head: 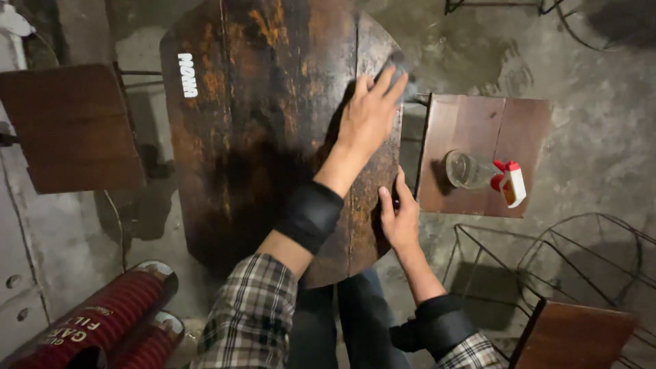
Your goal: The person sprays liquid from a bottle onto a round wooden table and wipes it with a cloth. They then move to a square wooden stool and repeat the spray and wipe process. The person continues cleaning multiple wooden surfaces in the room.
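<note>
**Worn surface, a flat hand and a bottle near the edge**

The round wooden surface (273,137) is the largest thing here; it is dark, its varnish is worn to orange patches, and long cracks run between its boards. The left hand (371,113) lies flat on it with the fingers stretched, pressing a grey cloth (398,70) that shows only beyond the fingertips, close to the far rim. A hard push there could, I think, catch the cloth on a crack or carry it over the rim.

To the right of this hand stands a small square side table (519,123), near the round surface but apart from it. On it a clear spray bottle (471,171) with a red and white trigger head lies on its side near the front edge. A knock of the elbow could shake it, and it may roll off or leak.

The right hand (400,219) holds nothing; its fingers are loosely spread and it grips the near rim, just below the left wrist. If it slips, the surface may tip
</note>
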